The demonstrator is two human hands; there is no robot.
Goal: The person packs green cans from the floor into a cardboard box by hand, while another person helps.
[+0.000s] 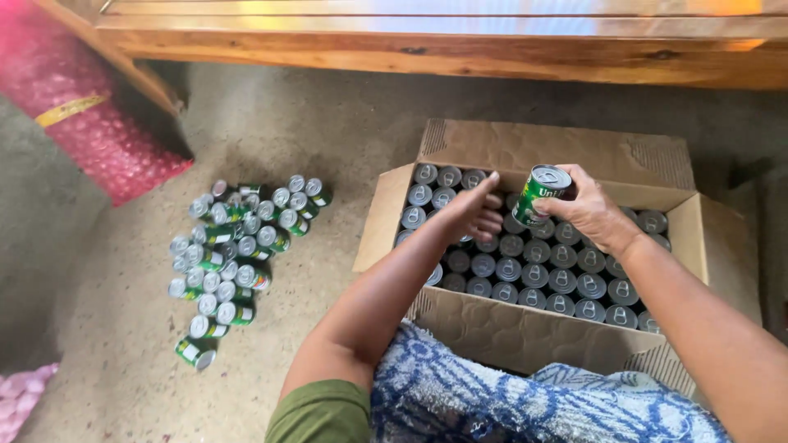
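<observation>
can (542, 195), green with a silver top, sits in the right hand (593, 215), fingers wrapped round it, held just above the box (492, 328). left hand (474, 215) is right beside it, fingers curled down among the packed cans (533, 271) in there, can't tell if it's gripping one. off to the left of both hands there's a loose bunch (234, 254) of cans on the floor (328, 139).

Storeroom floor: bare concrete (271, 139), carton (525, 336) of cans (533, 275)
</observation>
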